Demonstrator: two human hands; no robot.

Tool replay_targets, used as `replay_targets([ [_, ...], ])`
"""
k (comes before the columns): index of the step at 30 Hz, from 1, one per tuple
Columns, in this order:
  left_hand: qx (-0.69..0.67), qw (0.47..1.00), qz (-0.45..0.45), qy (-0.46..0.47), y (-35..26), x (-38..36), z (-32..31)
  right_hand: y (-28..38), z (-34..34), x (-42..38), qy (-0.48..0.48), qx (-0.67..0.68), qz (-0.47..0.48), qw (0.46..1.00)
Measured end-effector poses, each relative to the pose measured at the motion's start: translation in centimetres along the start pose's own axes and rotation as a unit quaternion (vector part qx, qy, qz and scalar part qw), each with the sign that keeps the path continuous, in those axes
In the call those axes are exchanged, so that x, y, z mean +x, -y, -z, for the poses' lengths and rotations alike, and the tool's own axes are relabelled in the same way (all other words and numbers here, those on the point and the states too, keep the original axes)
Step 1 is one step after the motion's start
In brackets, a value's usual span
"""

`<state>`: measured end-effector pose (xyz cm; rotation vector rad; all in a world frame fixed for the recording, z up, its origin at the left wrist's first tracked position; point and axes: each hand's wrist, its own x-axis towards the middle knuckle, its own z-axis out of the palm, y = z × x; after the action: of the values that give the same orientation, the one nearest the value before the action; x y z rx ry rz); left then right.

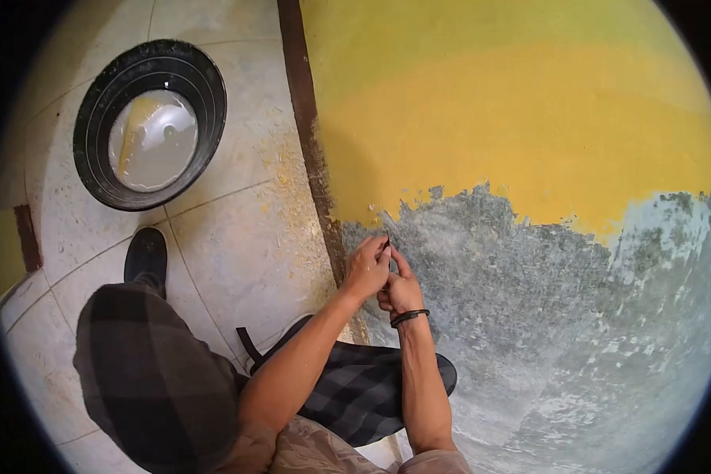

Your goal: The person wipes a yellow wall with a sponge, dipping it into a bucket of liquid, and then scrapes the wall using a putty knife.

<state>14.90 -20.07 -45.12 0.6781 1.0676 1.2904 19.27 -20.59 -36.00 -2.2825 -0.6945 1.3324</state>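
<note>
My left hand (367, 268) and my right hand (404, 291) are close together in front of the wall's lower part, both with fingers closed. A small, thin dark piece (386, 244) shows between their fingertips; most of it is hidden, and I cannot tell what kind of tool it is. Just beyond the fingertips, yellow paint (490, 118) ends in a ragged edge. Below that edge lies bare grey wall (482, 261), with pale patches towards the right. A black band (409, 316) circles my right wrist.
On the tiled floor (213, 237) at the left stands a black bucket (89, 150) holding cloudy liquid (162, 162). Yellow paint flakes (284, 182) litter the floor along the brown wall base (302, 95). My shoe (146, 257) is just below the bucket, and my bent knees flank my arms.
</note>
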Motion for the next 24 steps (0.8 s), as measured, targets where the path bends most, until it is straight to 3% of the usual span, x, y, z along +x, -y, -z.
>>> replay_targets([
  [3, 0.056, 0.997, -0.017, 0.056, 0.6, 1.2, 0.7, -0.6, -0.1, 0.4, 0.000, -0.009, 0.020, 1.000],
  [7, 0.083, 0.994, -0.061, 0.044, 1.1, 1.9, 1.5, -0.7, -1.5, 0.8, -0.022, 0.004, 0.017, 1.000],
  [13, 0.031, 0.996, -0.051, 0.059, 1.8, 2.3, 1.9, -1.0, -2.6, 1.0, -0.061, -0.012, 0.049, 0.997],
  [19, 0.047, 0.992, 0.040, 0.110, 1.3, 2.8, 2.4, -1.7, -3.2, 1.9, -0.068, 0.025, 0.034, 0.997],
  [22, 0.050, 0.994, -0.071, 0.072, 2.2, 2.7, 1.9, -3.0, -3.4, 2.7, -0.092, -0.027, 0.095, 0.991],
  [24, 0.017, 0.996, -0.020, 0.091, 2.7, 3.8, 2.4, -2.6, -4.1, 3.1, -0.096, -0.002, 0.086, 0.992],
])
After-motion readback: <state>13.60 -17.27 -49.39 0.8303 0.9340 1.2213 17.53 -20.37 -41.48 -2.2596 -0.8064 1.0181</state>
